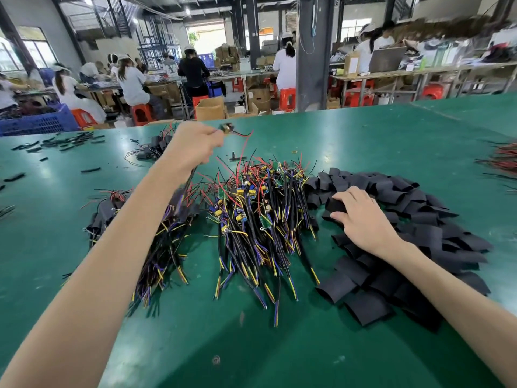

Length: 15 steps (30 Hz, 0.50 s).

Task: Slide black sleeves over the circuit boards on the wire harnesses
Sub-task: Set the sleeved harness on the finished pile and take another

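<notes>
The far end of the wire harness (228, 127) pinched in the left hand (193, 147) is too blurred to make out. The right hand (361, 217) covers some black sleeves (419, 219); whether it grips one is unclear. Red wires (503, 158) are cut by the right edge.

Wide green-topped work table (391, 141) fills near and middle ground, glossy, light glare at left. Thick grey steel column (314, 51) just behind far edge, right of centre. Long metal-frame workbenches (419, 72) far right, cluttered. Red plastic stools (287, 98) under and beside benches. Brown cardboard boxes (209, 107) on floor, far centre. Blue plastic crate (39, 121) far left. Seated workers in white caps (131, 82) far left and centre. Large window (36, 51) on left wall. Bright doorway (205, 37) far centre. Ceiling lamp (88, 0) lit.
</notes>
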Each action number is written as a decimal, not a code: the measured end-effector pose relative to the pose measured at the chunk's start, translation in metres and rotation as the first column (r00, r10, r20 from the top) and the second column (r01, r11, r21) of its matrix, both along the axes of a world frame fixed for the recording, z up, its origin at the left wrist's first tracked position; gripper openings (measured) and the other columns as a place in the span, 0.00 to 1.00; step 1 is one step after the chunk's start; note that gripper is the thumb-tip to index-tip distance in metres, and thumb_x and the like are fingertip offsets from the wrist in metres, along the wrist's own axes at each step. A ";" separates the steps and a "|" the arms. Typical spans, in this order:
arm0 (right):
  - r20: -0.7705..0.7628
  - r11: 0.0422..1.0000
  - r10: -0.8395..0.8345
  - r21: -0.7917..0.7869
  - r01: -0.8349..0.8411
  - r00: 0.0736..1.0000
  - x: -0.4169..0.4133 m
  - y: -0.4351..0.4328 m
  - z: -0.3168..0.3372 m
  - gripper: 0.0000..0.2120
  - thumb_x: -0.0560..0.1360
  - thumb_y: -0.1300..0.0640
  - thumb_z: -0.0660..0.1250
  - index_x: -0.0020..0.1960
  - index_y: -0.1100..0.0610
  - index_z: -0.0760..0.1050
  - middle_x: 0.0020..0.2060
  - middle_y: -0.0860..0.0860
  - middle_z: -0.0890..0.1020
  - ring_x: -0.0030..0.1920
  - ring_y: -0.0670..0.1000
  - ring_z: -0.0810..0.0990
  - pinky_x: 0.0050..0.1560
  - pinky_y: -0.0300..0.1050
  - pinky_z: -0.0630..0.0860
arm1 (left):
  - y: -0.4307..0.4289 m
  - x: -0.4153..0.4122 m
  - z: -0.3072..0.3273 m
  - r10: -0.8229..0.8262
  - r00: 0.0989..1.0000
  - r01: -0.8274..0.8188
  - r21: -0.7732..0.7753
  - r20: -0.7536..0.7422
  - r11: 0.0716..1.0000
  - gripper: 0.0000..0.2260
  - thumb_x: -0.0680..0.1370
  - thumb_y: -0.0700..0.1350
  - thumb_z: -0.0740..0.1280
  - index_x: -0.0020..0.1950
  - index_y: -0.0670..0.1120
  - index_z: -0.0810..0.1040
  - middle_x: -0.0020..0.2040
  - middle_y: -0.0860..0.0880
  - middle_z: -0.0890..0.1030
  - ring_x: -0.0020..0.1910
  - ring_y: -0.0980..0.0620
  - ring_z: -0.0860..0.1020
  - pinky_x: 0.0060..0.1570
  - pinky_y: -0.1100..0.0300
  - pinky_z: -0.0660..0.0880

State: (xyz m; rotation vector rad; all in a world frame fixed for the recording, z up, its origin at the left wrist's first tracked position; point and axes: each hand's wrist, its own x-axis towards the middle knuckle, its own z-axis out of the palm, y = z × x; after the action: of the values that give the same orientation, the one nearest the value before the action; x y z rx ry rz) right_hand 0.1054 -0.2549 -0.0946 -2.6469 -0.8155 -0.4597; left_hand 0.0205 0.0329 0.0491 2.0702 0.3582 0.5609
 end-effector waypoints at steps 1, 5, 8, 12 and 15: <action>0.001 1.000 0.000 0.002 0.000 1.000 0.000 0.000 0.001 0.18 0.76 0.56 0.66 0.63 0.62 0.71 0.53 0.56 0.72 0.56 0.58 0.70 0.56 0.52 0.65 | -0.002 -0.009 -0.004 -0.012 0.997 0.017 0.068 -0.077 0.998 0.08 0.79 0.38 0.63 0.42 0.42 0.79 0.39 0.42 0.74 0.31 0.52 0.65 0.31 0.61 0.62; -0.003 1.000 0.009 -0.002 -0.009 1.000 -0.002 0.000 0.002 0.17 0.76 0.57 0.66 0.62 0.62 0.71 0.53 0.57 0.72 0.56 0.59 0.70 0.57 0.52 0.65 | -0.014 -0.035 -0.036 0.005 0.819 0.144 0.214 -0.573 0.966 0.06 0.77 0.34 0.63 0.48 0.32 0.79 0.37 0.39 0.78 0.28 0.48 0.72 0.32 0.61 0.73; -0.013 1.000 0.019 0.005 -0.018 1.000 -0.003 0.001 0.003 0.17 0.76 0.57 0.66 0.62 0.62 0.71 0.53 0.57 0.72 0.56 0.58 0.71 0.57 0.52 0.66 | -0.010 -0.046 -0.058 0.094 0.773 0.156 0.331 -0.628 0.931 0.11 0.79 0.39 0.62 0.46 0.32 0.78 0.42 0.38 0.81 0.37 0.43 0.79 0.48 0.54 0.78; -0.020 0.999 0.031 0.010 -0.031 0.999 -0.004 0.002 0.004 0.17 0.76 0.57 0.66 0.63 0.62 0.70 0.53 0.56 0.73 0.56 0.58 0.71 0.57 0.51 0.67 | -0.008 -0.048 -0.075 0.253 0.835 0.211 0.708 -0.489 0.674 0.22 0.78 0.61 0.59 0.51 0.41 0.74 0.50 0.42 0.77 0.51 0.42 0.76 0.49 0.53 0.73; -0.020 0.998 0.051 0.035 -0.050 0.999 -0.007 0.002 0.006 0.17 0.76 0.57 0.66 0.62 0.63 0.70 0.52 0.57 0.73 0.56 0.58 0.71 0.57 0.53 0.68 | -0.012 -0.044 -0.087 0.116 0.792 0.340 0.590 -0.600 0.732 0.25 0.76 0.59 0.66 0.64 0.43 0.70 0.58 0.44 0.76 0.56 0.44 0.75 0.57 0.49 0.72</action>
State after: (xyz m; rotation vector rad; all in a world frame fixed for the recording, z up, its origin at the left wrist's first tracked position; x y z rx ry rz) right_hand 0.0986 -0.2525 -0.0884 -2.5886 -0.8578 -0.4283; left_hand -0.0238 0.0214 -0.0384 2.9663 0.4156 -0.1321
